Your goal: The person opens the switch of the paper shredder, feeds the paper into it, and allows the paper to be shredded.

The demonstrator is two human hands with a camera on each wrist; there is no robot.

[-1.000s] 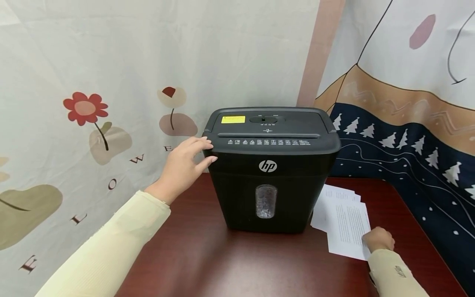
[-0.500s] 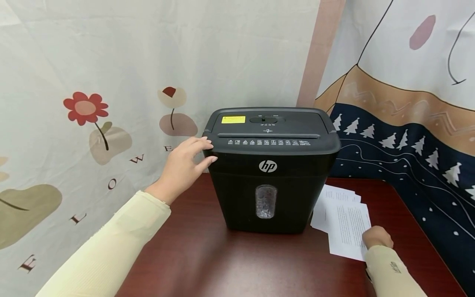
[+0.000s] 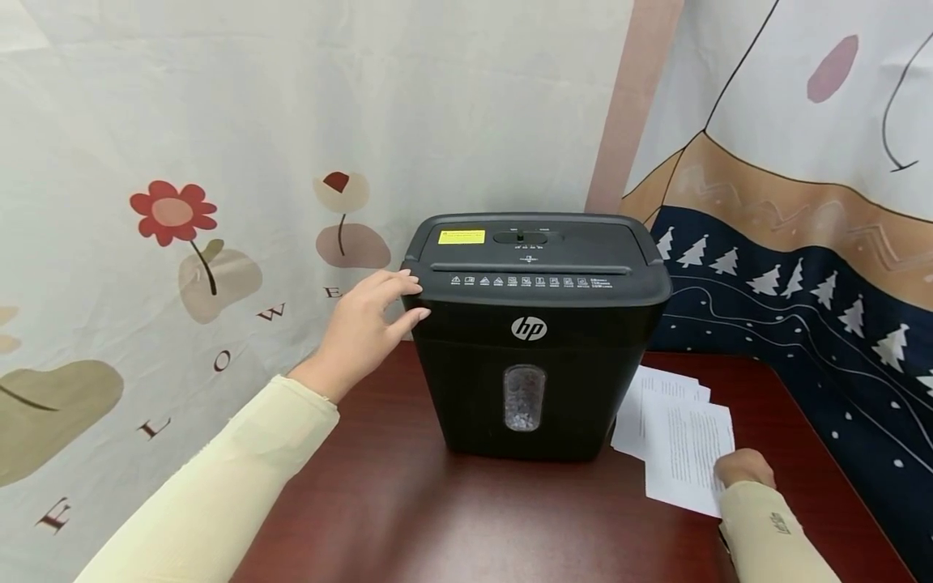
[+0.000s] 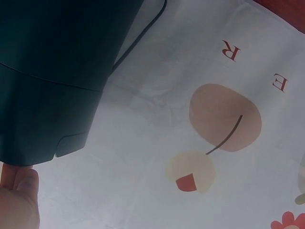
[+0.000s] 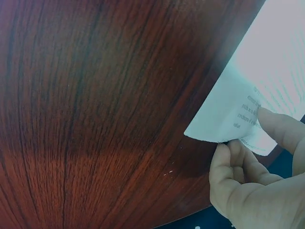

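A black paper shredder [image 3: 539,340] with an hp logo stands upright on the table, paper bits visible behind its front window [image 3: 523,398]. At its top left corner my left hand [image 3: 364,320] rests, fingertips on the rim and thumb against the front, fingers loosely bent. The left wrist view shows the fingers [image 4: 16,183] right at the shredder's edge. To the right, my right hand [image 3: 745,468] pinches the near right edge of a printed sheet of paper [image 3: 685,457]. In the right wrist view the thumb [image 5: 281,129] lies over the sheet, with the other fingers curled below its lifted edge.
More printed sheets [image 3: 636,417] lie partly under the held one, next to the shredder's right side. A dark red wooden table [image 3: 503,518] carries everything. Patterned curtains [image 3: 466,105] hang close behind, and a black cord [image 4: 143,36] runs from behind the shredder.
The held sheet has shifted slightly to the right, its near right edge now bent up more at my right hand. The left hand stays on the shredder's corner. The head view has tilted slightly.
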